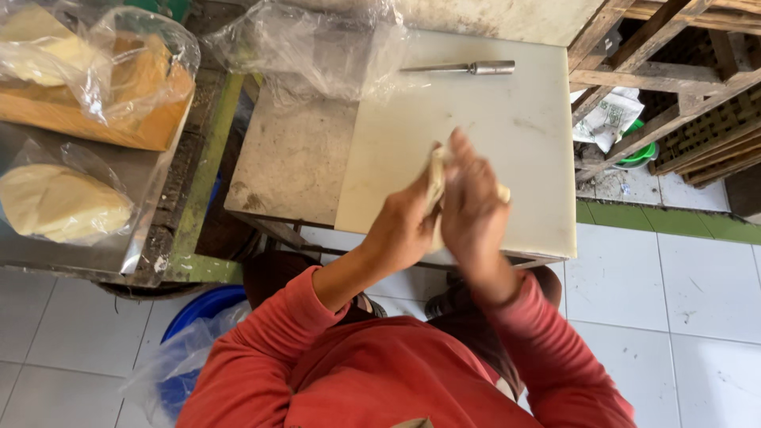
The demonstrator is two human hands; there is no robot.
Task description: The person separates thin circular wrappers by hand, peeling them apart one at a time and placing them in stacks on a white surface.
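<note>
Dough [435, 181]: pale cream, soft lump, pressed flat between both palms, so only thin edges show. One strip sticks up at the left of the hands, a small rounded bit pokes out at the right near the wrist. Surface looks smooth and matte; blurred, so no finer texture readable. It sits in the air just above the near edge of the board [491, 135], not touching it.

Left hand [404, 226]: palm turned toward the dough, fingers curled loosely around its left side, touching it. Right hand [473, 202]: laid over the dough from the right, fingers stretched upward and close together, pressing against the left hand with the dough sandwiched between. Both hands blurred. Red sleeves [277, 349] on both arms, pushed up to the forearm.

Board: white plastic slab, bare, faint scuffs, lying on the right part of a worn table [289, 158]. Metal tool [472, 68], slim blade with a round steel handle, lies flat at the far edge of the board, well apart from the hands. Crumpled clear plastic [317, 47] at the far left corner of the table, just beside the tool tip.

Left side: metal tray [87, 254] with a bagged round dough [59, 202], pale yellow, and behind it a bagged orange-yellow block [119, 87]. Blue tub [202, 309] on the tiled floor [697, 293] under the tray, plastic bag over it. Wooden crates [674, 79] at the right, a green basin [638, 154] tucked beneath.
</note>
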